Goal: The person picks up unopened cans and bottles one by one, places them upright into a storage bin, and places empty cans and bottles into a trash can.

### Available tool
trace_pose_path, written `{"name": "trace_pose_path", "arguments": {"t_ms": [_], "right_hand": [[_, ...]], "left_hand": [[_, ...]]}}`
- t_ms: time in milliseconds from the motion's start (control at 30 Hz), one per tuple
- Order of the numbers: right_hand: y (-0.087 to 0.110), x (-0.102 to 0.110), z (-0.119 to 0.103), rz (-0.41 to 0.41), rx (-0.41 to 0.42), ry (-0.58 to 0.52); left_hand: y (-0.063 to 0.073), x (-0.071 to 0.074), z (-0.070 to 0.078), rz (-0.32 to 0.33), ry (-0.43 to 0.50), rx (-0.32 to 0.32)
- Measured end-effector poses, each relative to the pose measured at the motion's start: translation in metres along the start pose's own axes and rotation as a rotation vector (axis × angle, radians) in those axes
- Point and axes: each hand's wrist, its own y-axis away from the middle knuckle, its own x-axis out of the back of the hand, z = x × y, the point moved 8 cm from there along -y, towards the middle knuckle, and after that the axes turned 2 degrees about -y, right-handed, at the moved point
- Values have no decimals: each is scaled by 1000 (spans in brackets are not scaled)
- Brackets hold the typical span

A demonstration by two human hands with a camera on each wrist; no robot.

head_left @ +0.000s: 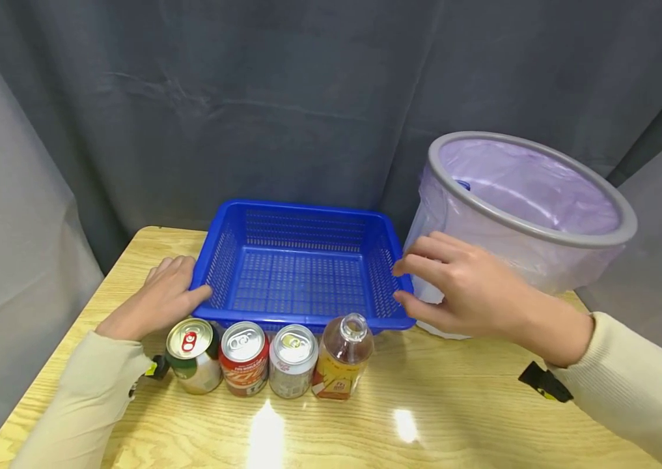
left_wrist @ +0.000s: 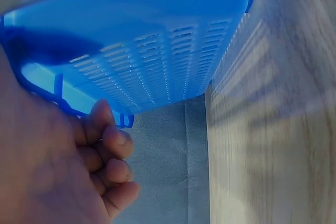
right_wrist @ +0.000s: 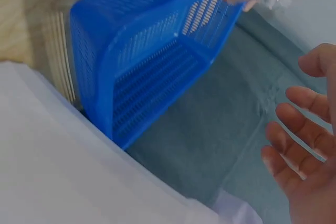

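A blue plastic basket (head_left: 301, 286) with slotted walls stands on the table, nothing inside it. My left hand (head_left: 163, 293) grips its left rim, thumb over the edge and fingers curled outside; in the left wrist view those fingers (left_wrist: 118, 142) lie beside the rim. At the basket's right rim hovers my right hand (head_left: 462, 283), its thumb and fingers spread and holding nothing. Before the basket stand a green-and-gold can (head_left: 193, 355), a red can (head_left: 244, 358), a white-and-silver can (head_left: 293, 361) and a clear bottle (head_left: 342, 358) with a yellow label.
A bin (head_left: 477, 221) with a grey rim and a pale purple liner rises right of the basket, behind my right hand. Something blue (head_left: 463, 185) shows inside it. A dark curtain (head_left: 284, 104) hangs behind the wooden table (head_left: 454, 397).
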Motion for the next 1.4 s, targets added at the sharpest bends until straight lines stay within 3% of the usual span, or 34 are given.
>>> {"name": "trace_pose_path", "arguments": {"t_ms": [333, 633, 1067, 1400], "right_hand": [[9, -26, -9, -65, -14, -49], [20, -48, -18, -98, -38, -112], [28, -68, -21, -136, -89, -229], [31, -82, -24, -112, -153, -337]], "left_hand": [[1, 3, 3, 42, -30, -24], [0, 0, 3, -16, -35, -7], [1, 0, 1, 0, -35, -17], [1, -1, 1, -21, -20, 5]]}}
